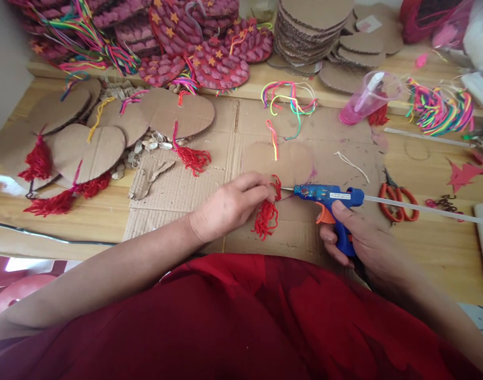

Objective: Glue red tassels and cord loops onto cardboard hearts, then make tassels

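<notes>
My right hand is wrapped round the handle of a blue glue gun with an orange trigger. A long clear glue stick sticks out of its back. The gun's metal tip meets the top of a red yarn tassel. My left hand pinches that tassel near its upper end. Just beyond my left fingers lies an oval cardboard piece, flat on the cardboard sheet. A folded pink and yellow cord loop rests on the oval's far edge.
Cardboard ovals with red tassels lie at left. A stack of cardboard discs and decorated pink pieces stand behind. Orange-handled scissors, a pink cup and bundled colored cords are at right.
</notes>
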